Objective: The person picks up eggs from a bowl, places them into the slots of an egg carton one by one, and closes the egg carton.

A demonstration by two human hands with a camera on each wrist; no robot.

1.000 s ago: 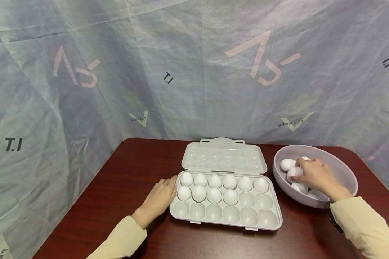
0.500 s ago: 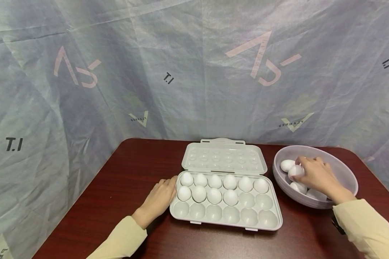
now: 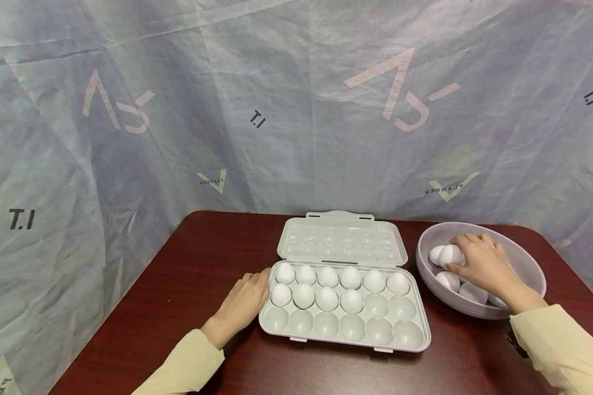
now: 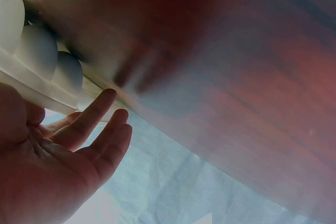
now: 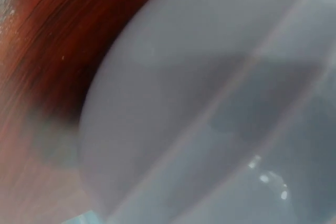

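Probably light, smooth, a little slippery and easily cracked if real: egg (image 3: 451,254) best taken round its middle with fingertips spread, pressure gentle, never pinched at the ends. Lies in the bowl (image 3: 524,258) at the table's (image 3: 197,263) 2 o'clock corner, high on the pile, toward the bowl's 9 o'clock wall, with more eggs just beside and under it.

Right hand (image 3: 481,264) reaches in from 5 o'clock, wrist over the near rim, palm down, fingers curled over and round that top egg, thumb low on its near side; looks like a hold already taken. Whether lifted clear of the others or resting on them, cannot tell. Right wrist view only a blur of bowl wall and wood, no fingers shown.

Left hand (image 3: 244,303) flat on the table at the tray's (image 3: 410,343) 9 o'clock edge, fingers straight and relaxed, tips touching the tray's side, gripping nothing; seems to steady it. Left wrist view shows the same: loose fingers (image 4: 89,121) against the pale rim, cup undersides above.

Tray open, lid (image 3: 341,241) lying back at 12 o'clock. Far row full, middle row filled in four cups from the left, near row bare. Nearest free cup for a careful set-down: middle row, fifth from the left.
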